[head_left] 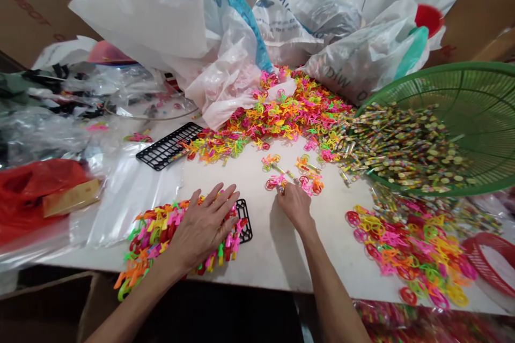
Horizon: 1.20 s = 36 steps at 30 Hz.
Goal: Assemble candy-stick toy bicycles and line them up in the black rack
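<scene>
My left hand [211,214] lies flat with fingers spread over rows of small bright plastic toy pieces [161,220]. These are set on a black lattice rack [244,220], whose right end shows beyond my fingers. At the middle of the table my right hand [295,203] is closed, fingertips pinching what looks like a small shiny tube [280,189]. Just ahead of it lie a few wheel-shaped toy pieces with thin tubes, among them a pink one [276,180] and an orange one [303,162].
A large heap of toy pieces [281,112] spreads across the back. To the right, a tipped green basket [483,118] spills patterned tubes [402,144]. Another toy pile [414,252] lies front right. Second black rack [169,144], plastic bags [129,193] and red bag [36,193] sit left.
</scene>
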Each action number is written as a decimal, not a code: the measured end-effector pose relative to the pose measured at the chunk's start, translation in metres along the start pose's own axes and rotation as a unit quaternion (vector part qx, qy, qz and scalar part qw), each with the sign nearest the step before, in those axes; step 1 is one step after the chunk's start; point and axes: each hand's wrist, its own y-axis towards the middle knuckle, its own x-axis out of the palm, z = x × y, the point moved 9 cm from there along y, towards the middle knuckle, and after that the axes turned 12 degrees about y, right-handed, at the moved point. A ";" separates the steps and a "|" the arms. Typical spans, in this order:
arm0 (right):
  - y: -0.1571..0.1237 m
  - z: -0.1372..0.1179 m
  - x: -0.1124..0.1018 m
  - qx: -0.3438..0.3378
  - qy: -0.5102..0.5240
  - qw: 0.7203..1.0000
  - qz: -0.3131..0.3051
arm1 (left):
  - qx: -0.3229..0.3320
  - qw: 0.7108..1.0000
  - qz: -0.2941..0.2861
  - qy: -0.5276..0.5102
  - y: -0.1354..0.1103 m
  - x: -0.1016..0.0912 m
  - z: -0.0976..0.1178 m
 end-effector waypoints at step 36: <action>0.062 -0.038 -0.004 -0.094 0.014 0.995 -0.027 | 0.037 0.998 -0.050 0.001 0.001 0.009 0.004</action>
